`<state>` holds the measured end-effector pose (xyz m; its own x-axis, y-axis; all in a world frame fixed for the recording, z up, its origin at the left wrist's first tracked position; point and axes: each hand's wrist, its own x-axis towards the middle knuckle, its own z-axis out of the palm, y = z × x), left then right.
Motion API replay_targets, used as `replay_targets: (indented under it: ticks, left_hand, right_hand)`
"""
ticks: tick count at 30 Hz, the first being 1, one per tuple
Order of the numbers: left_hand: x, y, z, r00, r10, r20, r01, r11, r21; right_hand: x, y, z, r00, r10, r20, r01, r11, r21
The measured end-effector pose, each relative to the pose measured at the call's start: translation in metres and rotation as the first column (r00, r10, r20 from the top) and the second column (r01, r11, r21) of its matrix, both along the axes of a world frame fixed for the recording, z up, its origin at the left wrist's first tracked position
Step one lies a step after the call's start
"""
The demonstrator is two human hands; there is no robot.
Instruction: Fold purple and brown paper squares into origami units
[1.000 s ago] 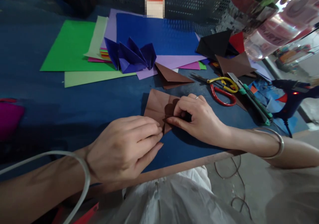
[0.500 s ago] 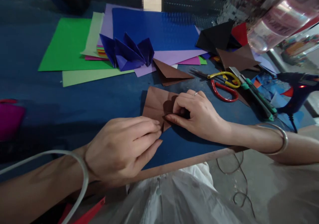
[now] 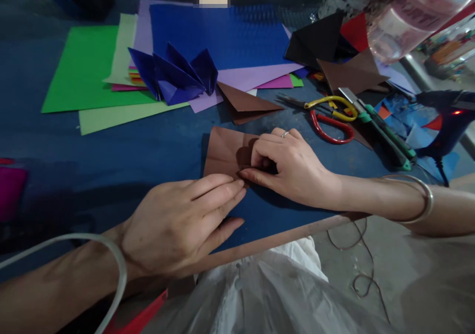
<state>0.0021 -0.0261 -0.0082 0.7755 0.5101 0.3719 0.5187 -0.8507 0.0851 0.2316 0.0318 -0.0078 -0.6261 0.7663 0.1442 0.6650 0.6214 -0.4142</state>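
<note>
A creased piece of brown paper [image 3: 223, 148] lies on the blue tabletop between my hands. My right hand [image 3: 289, 163] has its thumb and curled fingers closed on the paper's right part, hiding it. Stretched out flat, the fingers of my left hand [image 3: 181, 220] press on the paper's lower edge. Its thumb stays apart, and its fingertips meet my right thumb. Just beyond the paper is a folded brown paper piece [image 3: 248, 104]. Behind that stands a folded dark blue paper shape [image 3: 178, 76] with several points.
Scissors [image 3: 330, 119] and a green cutter knife [image 3: 382, 131] lie to the right, near a glue gun [image 3: 445, 121] with a red light. Coloured paper sheets [image 3: 81, 67] are stacked at the back. A pink bottle [image 3: 404, 22] leans in at the upper right.
My left fingertips have slid slightly right along the paper's lower edge, now covering its lower corner and reaching my right thumb. My right hand keeps its grip. The view has shifted slightly.
</note>
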Motion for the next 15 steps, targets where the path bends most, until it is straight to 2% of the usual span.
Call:
replay_targets:
  ticks: [8, 15]
  left_hand:
    - [0.0042, 0.0008, 0.0012, 1.0, 0.015, 0.021, -0.014, 0.999, -0.031]
    - [0.0033, 0.0027, 0.0023, 0.999, -0.008, 0.046, 0.009, 1.0, -0.023]
  right_hand:
    - [0.0006, 0.0006, 0.0002, 1.0, 0.009, 0.007, -0.009, 1.0, -0.001]
    - [0.0042, 0.0022, -0.0026, 0.997, -0.034, -0.065, 0.032, 0.999, -0.027]
